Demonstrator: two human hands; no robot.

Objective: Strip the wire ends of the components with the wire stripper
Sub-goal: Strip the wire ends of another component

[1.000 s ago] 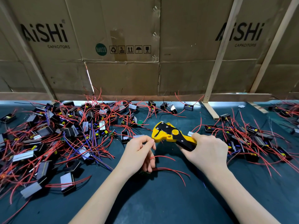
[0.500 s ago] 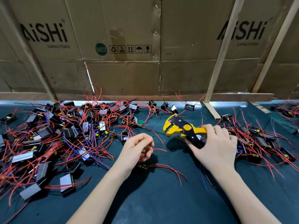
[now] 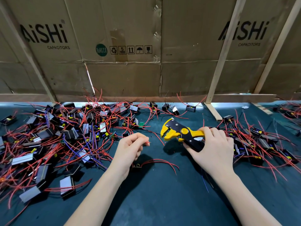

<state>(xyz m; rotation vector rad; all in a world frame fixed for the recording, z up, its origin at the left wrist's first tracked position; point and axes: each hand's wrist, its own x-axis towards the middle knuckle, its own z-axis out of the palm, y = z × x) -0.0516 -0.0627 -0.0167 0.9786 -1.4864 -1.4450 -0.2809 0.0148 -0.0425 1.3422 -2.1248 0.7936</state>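
My right hand [image 3: 213, 147] grips the handles of a yellow and black wire stripper [image 3: 178, 132], whose jaws gape open and point left. My left hand [image 3: 128, 150] pinches a thin red wire [image 3: 147, 142] between thumb and fingers, its tip a short way left of the jaws and not touching them. That wire seems to belong to a small dark component [image 3: 136, 165] under my left palm, partly hidden, with more red wires [image 3: 162, 161] trailing right across the dark mat [image 3: 154, 201].
A big heap of black components with red and purple wires [image 3: 53, 137] covers the left of the mat. A smaller heap [image 3: 260, 142] lies right of my right hand. Cardboard boxes [image 3: 122, 62] and wooden slats [image 3: 218, 75] wall off the back.
The wire stripper has pulled away to the right from my left hand and its jaws have opened. My left hand lifted a little, still pinching the red wire.
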